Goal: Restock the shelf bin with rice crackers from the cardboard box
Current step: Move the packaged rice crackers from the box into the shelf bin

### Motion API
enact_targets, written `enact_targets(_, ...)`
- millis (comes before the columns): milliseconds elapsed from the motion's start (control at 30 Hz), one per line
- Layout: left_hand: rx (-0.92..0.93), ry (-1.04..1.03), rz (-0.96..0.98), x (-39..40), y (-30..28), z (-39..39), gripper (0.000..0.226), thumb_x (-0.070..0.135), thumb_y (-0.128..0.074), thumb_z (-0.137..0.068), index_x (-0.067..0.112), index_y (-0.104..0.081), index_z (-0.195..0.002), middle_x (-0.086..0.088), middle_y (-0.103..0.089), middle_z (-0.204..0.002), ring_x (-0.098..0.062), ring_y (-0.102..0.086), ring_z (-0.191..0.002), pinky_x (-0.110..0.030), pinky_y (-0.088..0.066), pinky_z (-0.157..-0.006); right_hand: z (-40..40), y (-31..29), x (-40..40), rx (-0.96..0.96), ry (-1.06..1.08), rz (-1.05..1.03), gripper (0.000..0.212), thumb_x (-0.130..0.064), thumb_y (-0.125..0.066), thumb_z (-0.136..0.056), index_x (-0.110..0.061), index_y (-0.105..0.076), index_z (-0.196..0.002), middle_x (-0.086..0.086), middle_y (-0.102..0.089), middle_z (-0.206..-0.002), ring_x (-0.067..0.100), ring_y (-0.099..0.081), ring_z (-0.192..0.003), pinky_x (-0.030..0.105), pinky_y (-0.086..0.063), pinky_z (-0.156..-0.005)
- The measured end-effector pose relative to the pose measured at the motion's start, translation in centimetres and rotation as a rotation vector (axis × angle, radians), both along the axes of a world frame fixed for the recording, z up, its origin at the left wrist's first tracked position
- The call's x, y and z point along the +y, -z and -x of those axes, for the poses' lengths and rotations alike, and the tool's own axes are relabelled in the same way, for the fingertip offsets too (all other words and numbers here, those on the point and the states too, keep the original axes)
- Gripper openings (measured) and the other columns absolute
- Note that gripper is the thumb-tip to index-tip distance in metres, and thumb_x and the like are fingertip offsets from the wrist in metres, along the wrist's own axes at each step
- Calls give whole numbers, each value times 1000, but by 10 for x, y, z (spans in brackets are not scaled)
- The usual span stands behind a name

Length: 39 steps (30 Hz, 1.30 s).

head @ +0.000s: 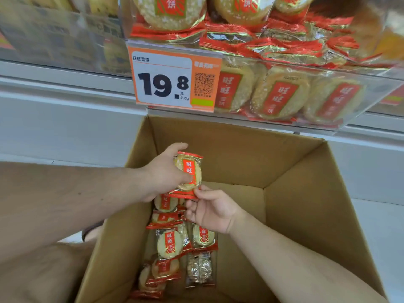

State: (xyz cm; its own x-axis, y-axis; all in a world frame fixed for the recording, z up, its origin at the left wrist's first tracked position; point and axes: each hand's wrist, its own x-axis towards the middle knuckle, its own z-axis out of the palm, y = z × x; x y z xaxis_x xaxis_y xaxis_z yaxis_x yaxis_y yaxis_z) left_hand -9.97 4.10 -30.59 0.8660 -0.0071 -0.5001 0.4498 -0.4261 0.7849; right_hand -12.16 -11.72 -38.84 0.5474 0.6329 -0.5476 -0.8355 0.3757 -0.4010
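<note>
Gripping one cracker pack (188,173), long axis 12–6, L hand (162,173) sits nearer shelf bin (284,68) at 1 o'clock; R hand (211,207) pinches its 6 o'clock seal above cardboard box (306,193).

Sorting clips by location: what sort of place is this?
Most likely a shop's snack aisle: a price tag on a clear shelf bin of packed rice crackers, with a cardboard box of stock below.

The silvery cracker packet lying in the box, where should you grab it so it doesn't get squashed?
Best guess: pinch the silvery packet by the crimped flat seal at its near end, reaching straight down from above. It lies flat on the cardboard box floor with bare cardboard to its right, so fingers fit there. The seal holds no cracker, so squeezing it should break nothing.
</note>
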Motion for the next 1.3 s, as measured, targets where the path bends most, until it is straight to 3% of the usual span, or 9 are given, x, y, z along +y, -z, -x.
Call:
enact_targets(167,-163,341,-363,10,-12,1,64,10,-67,-85,44,-45,-135,3,-60,-104,-7,-55,-64,-15,-41,-48,-17,37,-8,171,82,539,13,-19,-53,-85,-12,-60,-76,2,-55,-65,17,-50,-55,27,-37,-58)
enact_targets(267,-199,562,-598,15,-11,6,69,15,-62,-89,49,-32,-142,1,-55,-117,-12,-57,-84,-18,-45,-66,-32,89,-1,138,-19,921,24,-33,-63,-83,-11,-60,-90,1,-54,-60,14,-47,-49,25,-39,-52)
enact_targets(367,-182,628,-662,17,-5,6,71,17,-61,-90,52,-27,-142,2,-52,-127,-17,-56,-108,-30,-52,-86,-51,128,17,96,-74,1124,90,-62,-77,-51,-6,-60,-119,11,-71,-101,29,-70,-86,38,-57,-80)
enact_targets(500,-149,614,-664,22,-1,1,72,18,-61,-91,53,-25,-142,2,-51,-127,-18,-56,-108,-30,-52,-85,-64,137,39,-6,-216,1411,76,-66,-65,-72,-10,-59,-124,9,-65,-120,28,-64,-107,33,-52,-88)
enact_targets(667,-108,599,-631,23,1,2,71,17,-59,-93,52,-24,-144,3,-50,-131,-13,-56,-89,-17,-45,-64,-65,141,40,39,-159,1274,70,-52,-75,-74,-14,-54,-129,2,-65,-120,19,-63,-110,23,-47,-84)
enact_targets(800,-62,578,-532,19,-2,0,68,10,-49,-96,51,-26,-145,2,-49,-127,-9,-50,-61,-15,-39,-49,-55,139,13,134,54,1001,44,-23,-77,-76,-5,-65,-114,10,-73,-97,29,-71,-85,46,-60,-79)
enact_targets(900,-21,511,-417,18,-4,-1,68,4,-47,-94,48,-33,-143,7,-56,-91,-4,-48,-42,-20,-39,-40,-40,104,-23,93,51,873,13,-14,-69,-88,-9,-64,-99,3,-68,-85,16,-59,-65,24,-53,-54)
enact_targets(1033,36,376,-254,19,-3,1,70,-3,-44,-90,44,-40,-140,-1,-48,-63,-7,-34,-34,-22,-27,-36,-16,38,-69,-94,-191,761,15,-12,-68,-88,-16,-63,-102,-1,-64,-81,9,-43,-59,23,-31,-51)
enact_targets(1300,43,398,42,-3,-46,16,78,1,-59,-65,52,-47,-123,0,-59,-117,-20,-63,-93,-32,-54,-68,19,-89,-68,-373,-294,525,43,-24,-72,-74,-13,-61,-114,8,-62,-95,10,-49,-69,19,-38,-54)
